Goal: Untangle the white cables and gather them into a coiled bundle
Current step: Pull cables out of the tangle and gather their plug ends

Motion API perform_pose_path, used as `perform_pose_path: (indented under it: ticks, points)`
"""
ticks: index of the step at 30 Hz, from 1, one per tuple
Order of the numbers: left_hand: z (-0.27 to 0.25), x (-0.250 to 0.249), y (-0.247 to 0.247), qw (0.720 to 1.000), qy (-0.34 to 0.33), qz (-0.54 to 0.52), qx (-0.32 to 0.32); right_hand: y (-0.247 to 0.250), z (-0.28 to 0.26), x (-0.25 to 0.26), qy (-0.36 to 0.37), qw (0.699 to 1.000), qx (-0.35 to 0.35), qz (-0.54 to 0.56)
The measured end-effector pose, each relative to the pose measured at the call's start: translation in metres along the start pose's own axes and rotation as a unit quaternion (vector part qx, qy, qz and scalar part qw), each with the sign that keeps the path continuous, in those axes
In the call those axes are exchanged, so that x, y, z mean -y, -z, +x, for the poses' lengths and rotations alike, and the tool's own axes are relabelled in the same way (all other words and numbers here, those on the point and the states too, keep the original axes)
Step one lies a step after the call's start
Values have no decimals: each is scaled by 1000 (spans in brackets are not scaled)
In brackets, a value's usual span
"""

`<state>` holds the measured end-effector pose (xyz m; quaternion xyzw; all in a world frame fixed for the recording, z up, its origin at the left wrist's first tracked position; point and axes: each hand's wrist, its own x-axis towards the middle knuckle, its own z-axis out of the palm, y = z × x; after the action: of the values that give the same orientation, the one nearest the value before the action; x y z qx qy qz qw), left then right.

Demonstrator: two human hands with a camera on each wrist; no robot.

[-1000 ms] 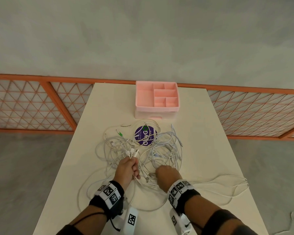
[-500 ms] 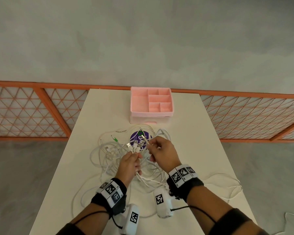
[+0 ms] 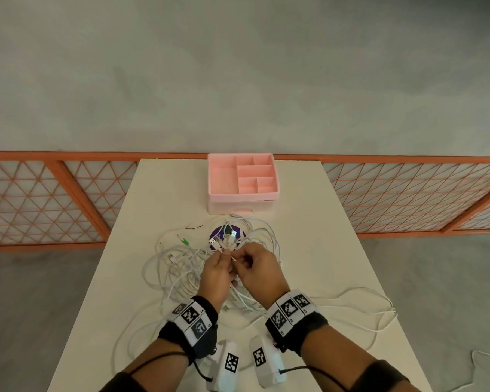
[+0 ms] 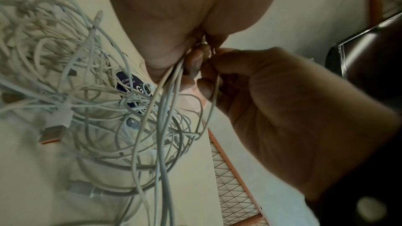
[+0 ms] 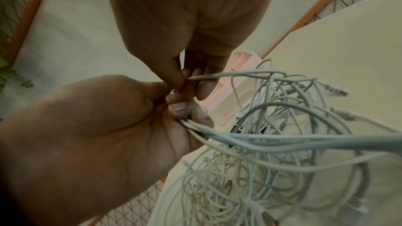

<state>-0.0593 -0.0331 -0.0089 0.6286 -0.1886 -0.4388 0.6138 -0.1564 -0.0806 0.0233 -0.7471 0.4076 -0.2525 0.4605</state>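
A tangle of white cables (image 3: 181, 267) lies on the middle of the cream table (image 3: 323, 250). My left hand (image 3: 217, 271) grips a bunch of cable ends, whose plugs (image 3: 224, 241) fan out above its fingers. Several cables hang from the left hand's fist (image 4: 169, 82) down to the pile. Right beside it, my right hand (image 3: 256, 268) pinches one thin cable (image 5: 217, 76) between thumb and fingers, close against the left hand. The white cable pile (image 5: 250, 178) spreads below both hands. One long cable (image 3: 374, 312) trails to the table's right edge.
A pink divided organizer tray (image 3: 242, 182) stands at the table's far end. A purple round sticker (image 3: 224, 233) lies under the cables. A green-tipped plug (image 3: 185, 241) rests left of it. An orange lattice railing (image 3: 40, 199) runs behind the table.
My right hand rose from the near part of the pile, moved up and left, and now pinches a cable right beside the left hand. The left hand lifted its bunch slightly.
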Motion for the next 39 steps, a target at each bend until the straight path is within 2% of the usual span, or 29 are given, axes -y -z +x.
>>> perform_pose_path:
  ticks: [6, 8, 12, 16, 20, 26, 29, 31, 34, 36, 39]
  points:
    - [2, -3, 2, 997, -6, -40, -61, 13, -4, -38, 35, 987, 43, -152]
    - [0, -10, 1, 995, -14, -72, -71, 20, -5, -51, 34, 983, 33, -174]
    - [-1, -26, -4, 977, -30, -207, -47, 31, 3, -69, 46, 978, -10, -201]
    - [1, -44, -3, 965, -30, -255, -45, 46, 19, -68, 49, 973, -58, -217]
    - [-5, -65, -7, 960, -15, -279, -10, 60, 39, -45, 58, 970, -72, -227]
    - [-15, -77, -13, 961, 9, -270, 66, 73, 51, -11, 16, 993, -99, -64]
    - [-11, -73, -8, 969, 6, -243, 49, 76, 54, 6, 0, 991, -87, 98]
    - [-8, -69, -5, 976, 4, -217, 35, 77, 53, 14, -8, 985, -55, 161]
    - [-8, -65, -7, 989, -32, -140, 26, 72, 48, 21, -48, 967, -26, 248]
    - [-12, -66, -11, 992, -69, -98, 37, 67, 47, 23, -60, 968, -29, 243]
    - [-14, -76, -16, 990, -118, -55, 53, 63, 45, 21, -37, 989, 4, 141]
